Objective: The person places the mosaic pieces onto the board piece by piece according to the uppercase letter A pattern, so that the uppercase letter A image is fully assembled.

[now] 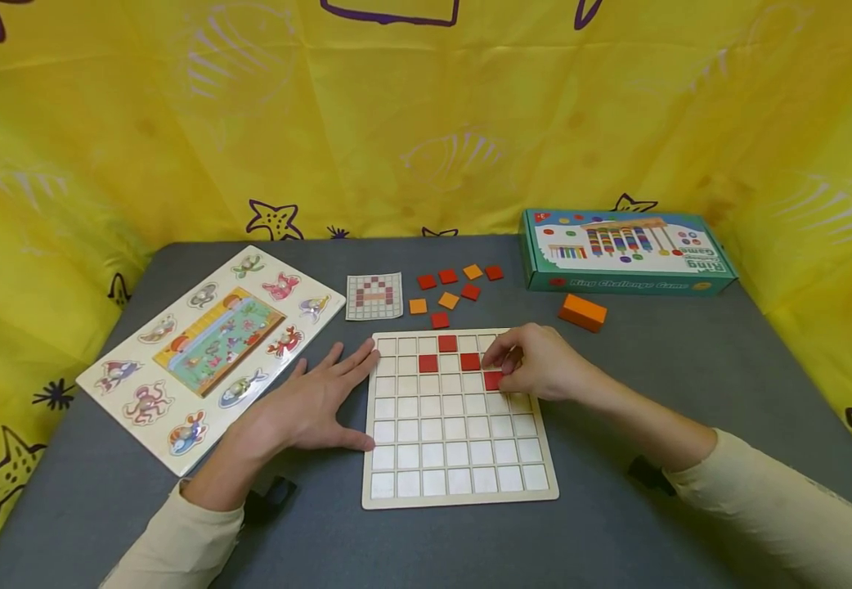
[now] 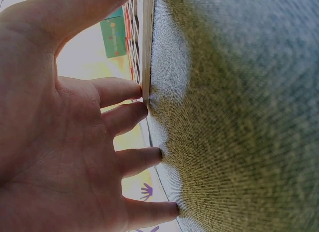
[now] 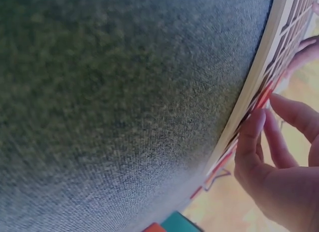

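Observation:
A pale wooden grid board (image 1: 369, 483) with white squares lies on the table. Spread fingers of my left hand (image 1: 313, 406) touch its left edge with the thumb and index finger; the left wrist view shows the other fingertips on the cloth. At the board's upper right, my right hand (image 1: 544, 362) pinches a red square tile (image 1: 493, 380) at a grid cell, thumb and index finger at its edges. More red tiles sit in cells: one in the top row (image 1: 447, 343), a left one (image 1: 428, 363) and a right one (image 1: 470, 361) below it.
Behind the board lie a small pattern card (image 1: 374, 315) and several loose red and orange tiles (image 1: 449, 301). An animal puzzle board (image 1: 132, 343) is at left. At right are an orange block (image 1: 583, 312) and a green game box (image 1: 625, 282). Yellow cloth (image 1: 367, 106) hangs behind.

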Motion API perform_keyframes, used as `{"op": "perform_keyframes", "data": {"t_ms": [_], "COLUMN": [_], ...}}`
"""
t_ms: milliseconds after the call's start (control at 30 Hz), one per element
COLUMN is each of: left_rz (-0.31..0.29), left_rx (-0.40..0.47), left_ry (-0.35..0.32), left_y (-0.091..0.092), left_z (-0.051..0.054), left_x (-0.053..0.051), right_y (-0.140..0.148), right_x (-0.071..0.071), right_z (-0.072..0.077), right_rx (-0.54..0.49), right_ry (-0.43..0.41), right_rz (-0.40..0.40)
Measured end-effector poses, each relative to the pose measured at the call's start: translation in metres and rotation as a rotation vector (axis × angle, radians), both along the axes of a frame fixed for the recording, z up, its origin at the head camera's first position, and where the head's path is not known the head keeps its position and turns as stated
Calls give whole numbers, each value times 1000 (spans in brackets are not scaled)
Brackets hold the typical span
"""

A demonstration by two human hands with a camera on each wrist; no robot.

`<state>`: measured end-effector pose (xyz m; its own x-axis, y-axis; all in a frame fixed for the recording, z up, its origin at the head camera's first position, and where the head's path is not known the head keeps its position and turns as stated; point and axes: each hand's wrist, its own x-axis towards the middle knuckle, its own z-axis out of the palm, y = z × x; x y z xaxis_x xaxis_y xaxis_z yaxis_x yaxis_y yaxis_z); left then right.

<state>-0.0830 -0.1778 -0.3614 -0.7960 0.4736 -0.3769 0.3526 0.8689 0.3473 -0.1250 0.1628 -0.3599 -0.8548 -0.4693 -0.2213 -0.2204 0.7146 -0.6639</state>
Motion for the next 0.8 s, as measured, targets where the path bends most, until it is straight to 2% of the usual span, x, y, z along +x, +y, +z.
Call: {"op": "perform_keyframes", "data": {"t_ms": [300, 800], "left_rz": [-3, 2], "left_rx": [0, -3], "left_ry": [1, -7], "left_y": [1, 1], "left_z": [1, 1], "left_x": [0, 0], "right_y": [-1, -18], "right_x": [-11, -35], "right_z": [2, 1], "right_rx": [-60, -94], "right_ry": [39, 104], "right_rz": [-27, -69]}}
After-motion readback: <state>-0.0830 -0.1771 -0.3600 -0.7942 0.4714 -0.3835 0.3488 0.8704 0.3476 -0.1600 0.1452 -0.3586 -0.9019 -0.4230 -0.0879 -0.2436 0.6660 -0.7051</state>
